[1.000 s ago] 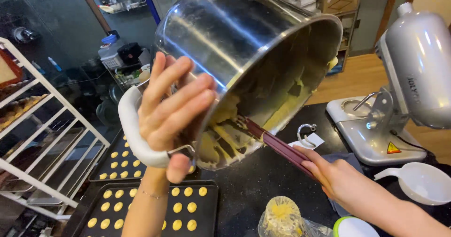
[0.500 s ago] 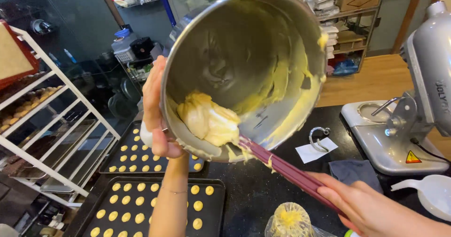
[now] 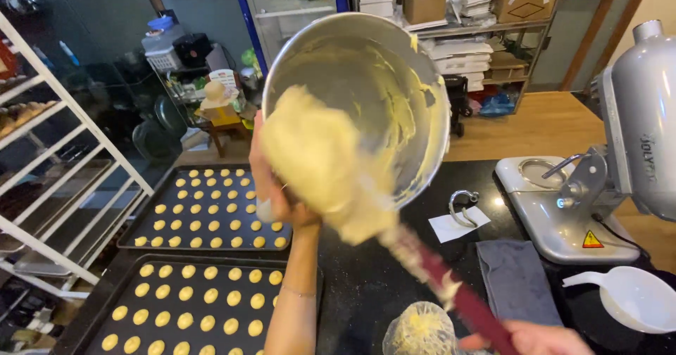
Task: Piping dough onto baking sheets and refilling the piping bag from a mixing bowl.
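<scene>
The right hand (image 3: 546,337) is showing at the bottom edge, below and right of the steel mixing bowl (image 3: 380,94), its grip closing around the dark red handle of a spatula (image 3: 458,295); just left of it a piping bag (image 3: 422,330) with yellow batter is standing open on the black worktop (image 3: 373,277); the spatula is lifting a large blurred lump of pale dough (image 3: 317,158) in front of the bowl's mouth; the left hand (image 3: 271,186) is clasping the bowl's lower left rim, holding it tilted in the air; below and left of the bowl two dark baking trays (image 3: 151,239) are carrying rows of small yellow rounds; right of the bowl a grey stand mixer (image 3: 620,144) is sitting beside a grey cloth (image 3: 514,281) and a white scoop (image 3: 634,295).
</scene>
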